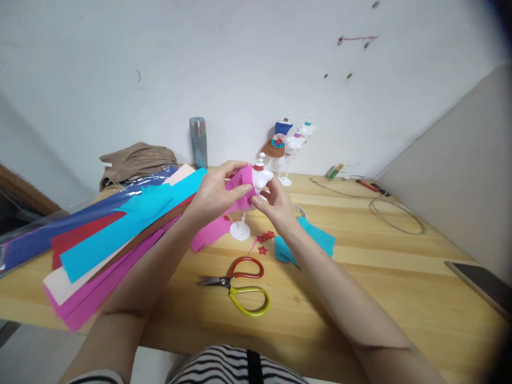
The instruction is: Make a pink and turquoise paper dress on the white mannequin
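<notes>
A small white mannequin (262, 178) on a round white stand (240, 230) sits at the middle of the wooden table (360, 277). Pink crepe paper (216, 230) is wrapped against its torso and trails down to the tabletop. My left hand (214, 193) is closed on the pink paper, pressing it to the mannequin's left side. My right hand (276, 205) pinches the paper and the torso from the right. Both hands touch the figure.
A stack of long coloured paper sheets (112, 240) lies at the left. Scissors (236, 285) with red and yellow handles lie in front. Small red paper flowers (264, 240), a teal paper piece (316, 240), several dressed mannequins (290, 143), a steel flask (198, 142), a cable (394, 216) and a phone (486, 285) are around.
</notes>
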Demonstrator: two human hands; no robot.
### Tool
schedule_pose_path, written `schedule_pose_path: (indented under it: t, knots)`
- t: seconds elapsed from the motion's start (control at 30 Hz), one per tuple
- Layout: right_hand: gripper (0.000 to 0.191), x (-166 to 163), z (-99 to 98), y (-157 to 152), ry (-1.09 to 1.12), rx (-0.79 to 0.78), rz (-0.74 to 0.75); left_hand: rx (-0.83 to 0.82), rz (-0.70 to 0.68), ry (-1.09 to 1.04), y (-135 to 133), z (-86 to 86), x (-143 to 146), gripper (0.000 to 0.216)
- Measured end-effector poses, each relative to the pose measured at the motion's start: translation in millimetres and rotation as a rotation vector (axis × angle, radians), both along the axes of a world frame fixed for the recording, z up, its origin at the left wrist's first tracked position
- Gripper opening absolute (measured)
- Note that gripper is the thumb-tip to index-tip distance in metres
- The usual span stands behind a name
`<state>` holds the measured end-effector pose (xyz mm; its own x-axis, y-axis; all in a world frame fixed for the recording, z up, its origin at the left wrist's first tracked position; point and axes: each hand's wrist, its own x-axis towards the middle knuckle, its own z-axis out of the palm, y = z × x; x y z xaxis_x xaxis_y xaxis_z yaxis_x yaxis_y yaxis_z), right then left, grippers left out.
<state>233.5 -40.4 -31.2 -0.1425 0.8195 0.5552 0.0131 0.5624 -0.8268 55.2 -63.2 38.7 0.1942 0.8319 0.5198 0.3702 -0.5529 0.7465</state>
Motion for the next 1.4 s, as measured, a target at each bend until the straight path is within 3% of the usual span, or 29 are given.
schedule_pose_path:
  t: [0.17, 0.23, 0.33, 0.47, 0.63, 0.9, 1.2, 1.4]
  knots:
    - [0.033, 8.3, -4.9, 12.9, 0.153, -0.077, -0.083, -0.005, 0.001, -0.001, 0.4, 2.5, -0.3, 0.038]
    - [0.036, 12.2, -9.6, 21.7, 0.125, -0.130, -0.127, 0.014, 0.009, 0.011, 0.8, 2.8, -0.6, 0.036]
    - [0.046, 14.2, -14.2, 29.8, 0.057, -0.168, -0.081, 0.028, 0.000, 0.019, 2.0, 2.7, -1.2, 0.035]
    - [0.051, 11.5, -12.3, 28.6, 0.018, -0.162, -0.002, 0.035, -0.028, -0.003, 4.3, 2.4, -2.0, 0.034]
    - [0.057, 10.7, -9.7, 27.4, 0.058, -0.131, -0.033, 0.001, -0.092, -0.046, 6.7, 1.3, -2.5, 0.037]
    - [0.017, 10.2, -8.7, 25.5, 0.052, -0.023, -0.059, 0.013, -0.057, -0.008, 6.0, 3.2, -2.0, 0.036]
    - [0.013, 15.8, -5.5, 19.9, -0.006, -0.122, 0.035, -0.002, -0.062, -0.016, 3.0, 4.3, 0.0, 0.035]
    - [0.029, 17.8, 1.7, 12.4, -0.011, -0.054, 0.122, -0.033, -0.072, -0.018, 0.4, 6.2, -0.5, 0.037]
